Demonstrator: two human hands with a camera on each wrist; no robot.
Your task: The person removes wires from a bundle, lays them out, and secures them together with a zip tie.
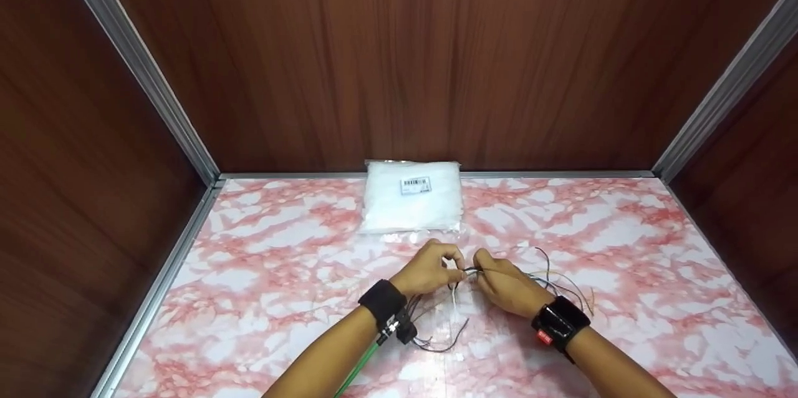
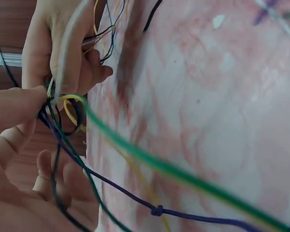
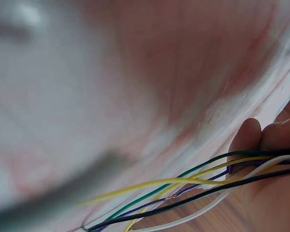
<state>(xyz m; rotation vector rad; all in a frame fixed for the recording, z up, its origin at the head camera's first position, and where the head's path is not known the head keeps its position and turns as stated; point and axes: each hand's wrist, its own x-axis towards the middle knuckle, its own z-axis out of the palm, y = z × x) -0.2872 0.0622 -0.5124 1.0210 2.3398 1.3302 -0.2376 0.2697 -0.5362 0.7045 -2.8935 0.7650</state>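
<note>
A bundle of thin coloured wires runs between the two hands, just above the table. My left hand [image 1: 430, 270] pinches the bundle between thumb and forefinger. Close on its right, my right hand [image 1: 508, 286] grips the same bundle, fingers curled round it. In the left wrist view, a green wire [image 2: 150, 159] and a purple wire [image 2: 121, 188] with a small knot trail from the pinch. The right wrist view shows a yellow wire [image 3: 150, 183], a black wire [image 3: 183, 203] and a white wire [image 3: 193, 212] passing by the right palm. A pale strand [image 1: 454, 301] hangs below the hands.
A clear plastic bag [image 1: 413, 204] with white contents and a barcode label lies behind the hands, near the back wall [image 1: 424, 61]. Loose wire ends [image 1: 446, 348] rest on the red-and-white marbled table [image 1: 280, 248]. Brown panels with metal edging enclose three sides.
</note>
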